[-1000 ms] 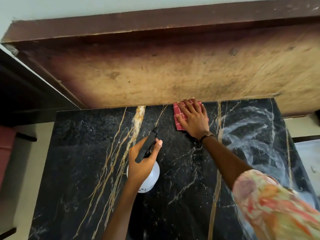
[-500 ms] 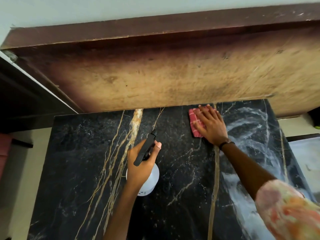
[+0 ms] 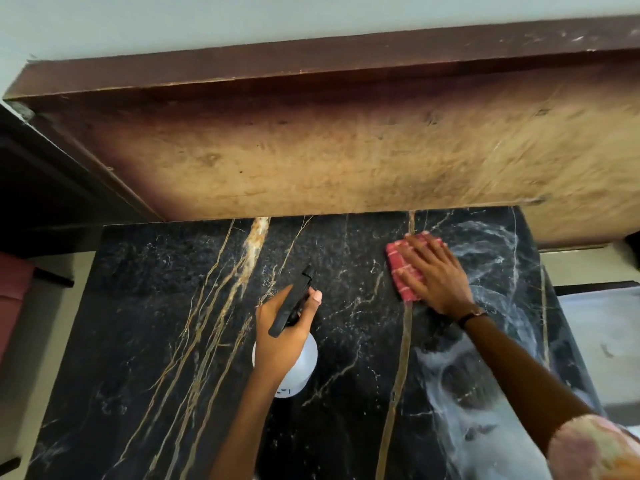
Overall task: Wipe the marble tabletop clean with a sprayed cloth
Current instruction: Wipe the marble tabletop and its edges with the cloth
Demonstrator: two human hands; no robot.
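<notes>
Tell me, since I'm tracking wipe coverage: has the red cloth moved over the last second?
Yes. The red checked cloth, pressed under the right hand, has slid rightward along the marble tabletop, from left of the gold vein to over it.

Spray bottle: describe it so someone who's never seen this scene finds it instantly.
Start at the black, gold-veined marble tabletop below the wooden board. Near its middle, the left hand grips the spray bottle. It is the only white, rounded thing there, topped by a black trigger head, unlike the flat red checked cloth under the right hand.
</notes>
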